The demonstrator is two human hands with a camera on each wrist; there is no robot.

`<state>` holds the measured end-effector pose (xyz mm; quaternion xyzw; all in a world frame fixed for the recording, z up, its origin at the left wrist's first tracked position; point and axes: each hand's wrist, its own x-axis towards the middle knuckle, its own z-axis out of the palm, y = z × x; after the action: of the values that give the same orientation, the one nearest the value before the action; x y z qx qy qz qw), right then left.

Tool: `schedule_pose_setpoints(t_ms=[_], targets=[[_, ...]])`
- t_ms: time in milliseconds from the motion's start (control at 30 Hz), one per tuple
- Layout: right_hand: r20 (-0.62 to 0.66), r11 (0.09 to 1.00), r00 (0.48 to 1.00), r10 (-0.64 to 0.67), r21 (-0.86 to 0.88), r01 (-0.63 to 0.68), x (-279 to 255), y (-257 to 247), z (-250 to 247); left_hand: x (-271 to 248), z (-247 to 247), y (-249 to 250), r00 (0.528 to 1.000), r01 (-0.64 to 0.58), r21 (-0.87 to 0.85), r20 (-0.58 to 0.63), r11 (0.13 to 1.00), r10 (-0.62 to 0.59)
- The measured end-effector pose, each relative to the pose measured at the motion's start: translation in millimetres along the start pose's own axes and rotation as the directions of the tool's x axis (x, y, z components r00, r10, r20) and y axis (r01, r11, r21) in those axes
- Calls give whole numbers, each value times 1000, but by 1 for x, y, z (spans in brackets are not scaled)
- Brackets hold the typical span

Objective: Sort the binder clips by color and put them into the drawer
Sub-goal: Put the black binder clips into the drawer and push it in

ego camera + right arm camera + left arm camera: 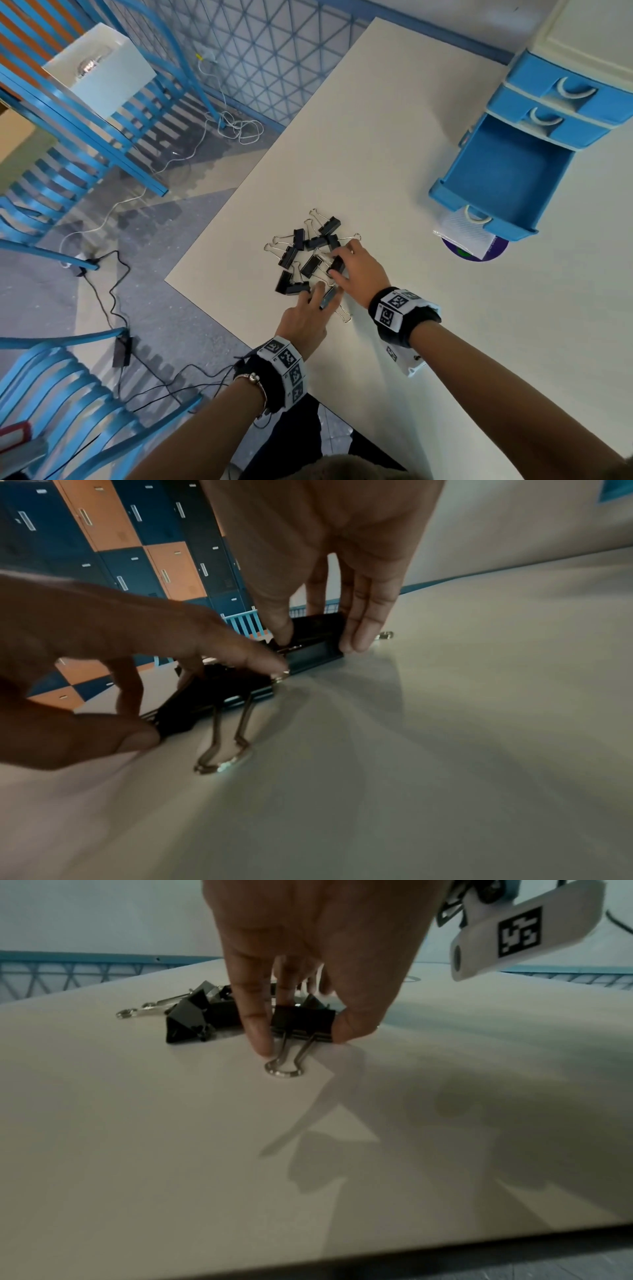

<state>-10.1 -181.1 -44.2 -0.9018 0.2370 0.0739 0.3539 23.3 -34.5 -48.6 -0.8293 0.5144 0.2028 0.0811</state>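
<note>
Several black binder clips [301,253] lie in a loose pile near the left edge of the white table [376,137]. My left hand [323,296] pinches one black clip [328,298] at the pile's near side. In the left wrist view the left hand [301,1039] holds this clip [303,1022] between thumb and fingers, wire handle [284,1069] on the table. My right hand [337,270] grips another black clip [337,264]. The right wrist view shows this hand [318,645] with thumb and fingers on either side of its clip [315,639]. The blue bottom drawer [496,178] stands open and shows nothing inside.
The blue drawer unit [565,102] sits at the table's far right, its two upper drawers shut. A purple disc [496,251] and a clear packet [466,233] lie beside the open drawer's front. Blue chairs [68,394] and cables [116,274] are beyond the table's left edge.
</note>
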Motion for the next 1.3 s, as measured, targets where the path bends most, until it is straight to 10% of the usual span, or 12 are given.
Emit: schedule_pose_setpoints(t_ms=[400, 733, 900, 1067, 1300], targets=[[46, 993, 994, 95, -76, -92, 1, 0, -1, 12, -12, 1, 999, 25, -148, -44, 989, -32], [-150, 967, 982, 114, 245, -75, -36, 23, -45, 10, -8, -6, 993, 18, -469, -93, 883, -70], [-439, 966, 885, 156, 257, -43, -51, 42, -117, 10, -2, -2, 980, -1, -618, -156, 786, -121], [-674, 938, 653, 347, 250, -240, -36, 98, -184, 18, -3, 7, 979, 23, -630, -141, 776, -144], [-618, 914, 685, 384, 361, -187, -34, 144, -195, 37, -27, 30, 964, -40, -660, -223, 750, -145]])
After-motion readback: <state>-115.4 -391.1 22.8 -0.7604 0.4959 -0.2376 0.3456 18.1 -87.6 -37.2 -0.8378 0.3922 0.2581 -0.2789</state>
